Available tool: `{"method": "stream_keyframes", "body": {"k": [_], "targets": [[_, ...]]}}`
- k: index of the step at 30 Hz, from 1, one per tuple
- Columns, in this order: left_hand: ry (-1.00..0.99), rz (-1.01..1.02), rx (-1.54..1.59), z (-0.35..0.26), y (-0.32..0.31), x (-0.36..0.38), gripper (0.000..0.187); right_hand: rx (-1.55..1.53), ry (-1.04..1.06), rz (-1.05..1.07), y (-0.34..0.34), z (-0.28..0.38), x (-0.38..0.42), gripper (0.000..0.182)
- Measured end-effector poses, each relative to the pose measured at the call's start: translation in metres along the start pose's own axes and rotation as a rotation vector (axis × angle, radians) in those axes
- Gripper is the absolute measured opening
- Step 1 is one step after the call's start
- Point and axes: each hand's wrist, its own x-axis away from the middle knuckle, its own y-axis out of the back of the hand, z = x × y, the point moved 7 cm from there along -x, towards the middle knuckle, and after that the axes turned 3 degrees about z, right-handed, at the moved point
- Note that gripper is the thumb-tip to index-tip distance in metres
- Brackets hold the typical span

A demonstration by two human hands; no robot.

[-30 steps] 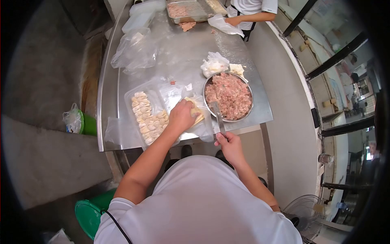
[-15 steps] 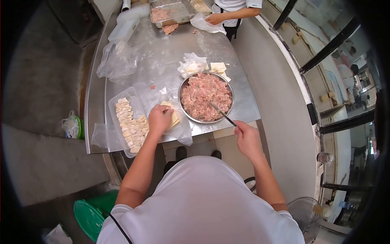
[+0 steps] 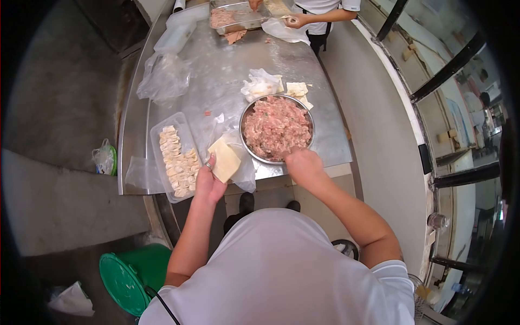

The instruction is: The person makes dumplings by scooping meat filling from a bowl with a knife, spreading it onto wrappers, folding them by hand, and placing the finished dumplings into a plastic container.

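Pale square dough wrappers (image 3: 225, 161) are in my left hand (image 3: 209, 181), its fingers at their left edge, beside the filled tray. My right hand (image 3: 304, 167) is closed at the near rim of a round metal bowl (image 3: 245, 142). Pink minced meat (image 3: 273, 125) fills the bowl. The stick-like tool seen earlier in my right hand is mostly hidden now. Left of my left hand, a clear plastic tray (image 3: 157, 142) holds folded dumplings (image 3: 179, 165) in rows.
Behind the bowl lie a crumpled white bag (image 3: 261, 85) and more wrappers (image 3: 297, 90). Plastic bags (image 3: 165, 81) lie at the table's left. Across the metal table (image 3: 216, 70), a co-worker's hand (image 3: 297, 20) is near a meat tray (image 3: 238, 24). A green bin (image 3: 122, 279) stands lower left.
My left hand has turned and lifted the wrappers. My right hand has moved left and forward to the bowl's near rim. The co-worker's other hand has come into view over the meat tray.
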Motion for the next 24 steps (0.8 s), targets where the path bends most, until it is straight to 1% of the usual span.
{"method": "stream_keyframes", "body": {"k": [1,3,4,7,10,13,16,19,22,24], "targets": [[0.004,0.002,0.039,0.006,0.003,0.004,0.048,0.020,0.023,0.037,-0.001,0.001,0.001,0.022],[0.013,0.015,0.119,0.014,0.007,0.010,0.047,0.015,-0.031,0.111,0.010,-0.008,0.006,0.021],[0.022,0.066,0.159,0.017,0.009,0.010,0.047,0.013,-0.060,0.149,0.017,-0.010,0.008,0.021],[0.091,0.117,0.206,0.027,0.012,0.012,0.047,-0.095,-0.091,0.019,0.033,-0.005,0.006,0.032],[0.130,0.078,0.183,0.032,0.014,0.012,0.045,-0.040,-0.047,0.071,0.015,0.008,-0.003,0.021],[0.134,0.132,0.159,0.028,0.011,0.009,0.045,-0.050,-0.083,0.106,0.017,-0.002,0.006,0.019],[0.167,0.114,0.065,0.028,0.013,0.006,0.044,-0.036,-0.190,0.148,0.033,-0.007,0.015,0.017],[0.213,0.138,0.071,0.032,0.016,0.003,0.044,-0.003,-0.246,0.213,0.010,-0.002,0.013,0.017],[0.192,0.119,0.071,0.032,0.020,0.003,0.044,-0.098,-0.289,0.236,0.006,0.008,0.017,0.017],[0.204,0.107,0.072,0.034,0.025,0.001,0.045,-0.173,-0.308,0.213,0.014,0.012,0.020,0.019]]}}
